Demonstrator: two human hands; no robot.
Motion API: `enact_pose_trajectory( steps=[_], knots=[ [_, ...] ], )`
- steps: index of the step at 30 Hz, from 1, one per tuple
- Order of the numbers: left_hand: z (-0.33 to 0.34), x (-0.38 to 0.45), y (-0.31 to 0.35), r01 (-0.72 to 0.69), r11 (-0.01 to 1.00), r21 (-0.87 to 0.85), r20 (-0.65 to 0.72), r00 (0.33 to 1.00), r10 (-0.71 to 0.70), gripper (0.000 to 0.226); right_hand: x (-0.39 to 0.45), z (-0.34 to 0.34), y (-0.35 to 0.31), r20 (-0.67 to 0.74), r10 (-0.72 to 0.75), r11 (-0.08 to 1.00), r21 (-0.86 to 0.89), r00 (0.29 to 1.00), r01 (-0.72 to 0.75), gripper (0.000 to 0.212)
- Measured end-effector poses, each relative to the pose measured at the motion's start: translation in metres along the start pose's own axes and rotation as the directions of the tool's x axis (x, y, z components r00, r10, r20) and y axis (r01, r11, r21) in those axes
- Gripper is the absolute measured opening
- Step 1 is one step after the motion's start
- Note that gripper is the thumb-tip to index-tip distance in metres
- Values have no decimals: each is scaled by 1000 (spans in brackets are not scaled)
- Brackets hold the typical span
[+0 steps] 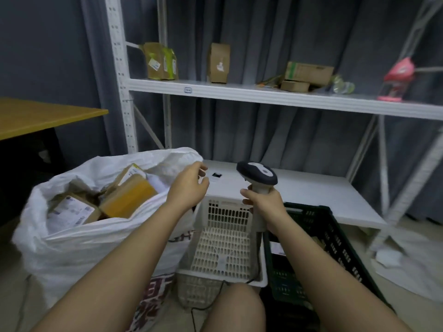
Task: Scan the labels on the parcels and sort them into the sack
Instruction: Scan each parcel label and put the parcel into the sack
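Observation:
A big white sack (72, 245) stands open at the left, with several cardboard parcels inside, among them a yellow-taped box (128, 197) and a box with a white label (72, 210). My left hand (189, 185) hovers just right of the sack's mouth, fingers loosely spread and holding nothing. My right hand (266, 203) grips the handle of a grey and white barcode scanner (257, 174), held upright above a white plastic basket (223, 250). The basket's inside looks bare.
A dark green crate (318, 238) sits right of the basket. White metal shelving (263, 95) stands ahead, its upper shelf bearing several cardboard boxes (219, 63) and a pink item (396, 79). A wooden table (36, 116) is at the left. My knee (236, 307) is in the foreground.

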State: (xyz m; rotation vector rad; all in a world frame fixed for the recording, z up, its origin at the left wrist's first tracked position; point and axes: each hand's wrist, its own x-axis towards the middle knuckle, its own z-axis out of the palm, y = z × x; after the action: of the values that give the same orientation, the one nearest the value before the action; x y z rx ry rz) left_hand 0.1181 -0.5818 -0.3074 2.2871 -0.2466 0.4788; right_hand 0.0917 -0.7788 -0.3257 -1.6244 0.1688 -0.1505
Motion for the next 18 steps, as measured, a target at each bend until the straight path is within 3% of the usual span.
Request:
enact_pose_trajectory(
  steps=[8, 18],
  knots=[
    [155, -6, 92, -2, 978, -207, 223, 973, 49, 21, -8, -149, 37, -193, 62, 996, 78, 979, -48, 14],
    [309, 14, 133, 90, 986, -141, 444, 896, -18, 24, 49, -267, 97, -346, 209, 977, 104, 915, -184, 16]
  ],
)
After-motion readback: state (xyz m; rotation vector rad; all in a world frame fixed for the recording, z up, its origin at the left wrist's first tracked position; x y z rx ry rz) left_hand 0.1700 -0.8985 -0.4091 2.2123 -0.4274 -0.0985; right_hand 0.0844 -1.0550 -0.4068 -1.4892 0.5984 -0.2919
